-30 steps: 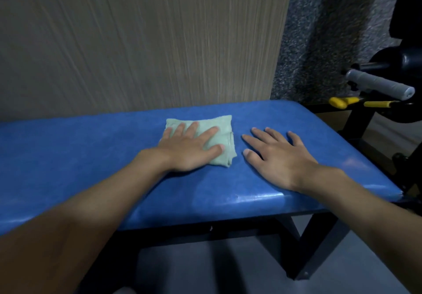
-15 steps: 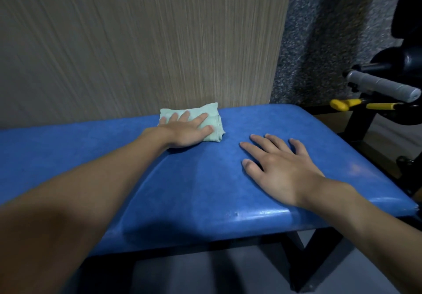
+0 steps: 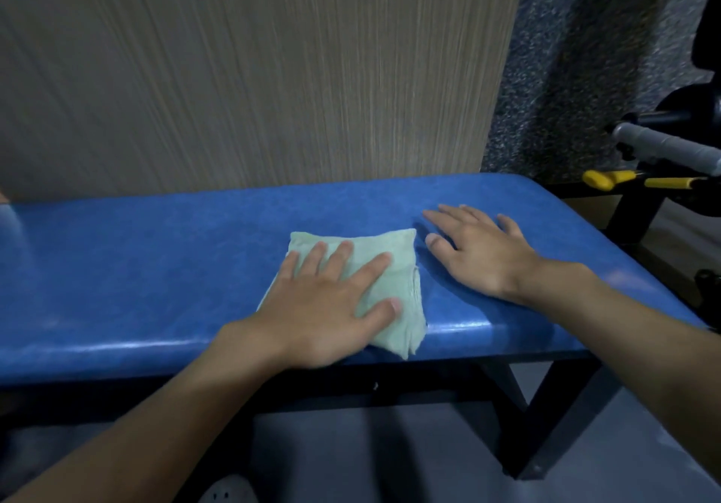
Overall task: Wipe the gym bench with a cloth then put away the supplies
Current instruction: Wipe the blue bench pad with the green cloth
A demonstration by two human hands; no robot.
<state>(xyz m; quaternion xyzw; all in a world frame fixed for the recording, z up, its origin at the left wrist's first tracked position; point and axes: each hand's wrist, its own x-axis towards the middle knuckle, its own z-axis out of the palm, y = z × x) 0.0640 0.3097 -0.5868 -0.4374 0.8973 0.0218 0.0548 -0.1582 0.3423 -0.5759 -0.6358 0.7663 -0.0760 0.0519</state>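
Note:
A blue padded gym bench (image 3: 148, 268) runs across the view on a black frame. A folded pale green cloth (image 3: 398, 264) lies on it near the front edge, one corner hanging slightly over. My left hand (image 3: 331, 303) presses flat on the cloth with fingers spread and straight. My right hand (image 3: 480, 249) rests flat on the bare pad just right of the cloth, fingers spread, not touching it.
A wood-grain wall panel (image 3: 253, 73) stands right behind the bench. At the right are a black machine with a grey taped handle (image 3: 663, 147) and yellow-tipped levers (image 3: 608, 179). Grey floor (image 3: 390, 455) lies below, with a white shoe (image 3: 230, 491) at the bottom edge.
My left hand has slid the cloth from the far edge by the wall back toward the bench's front edge. My right hand stays planted on the pad.

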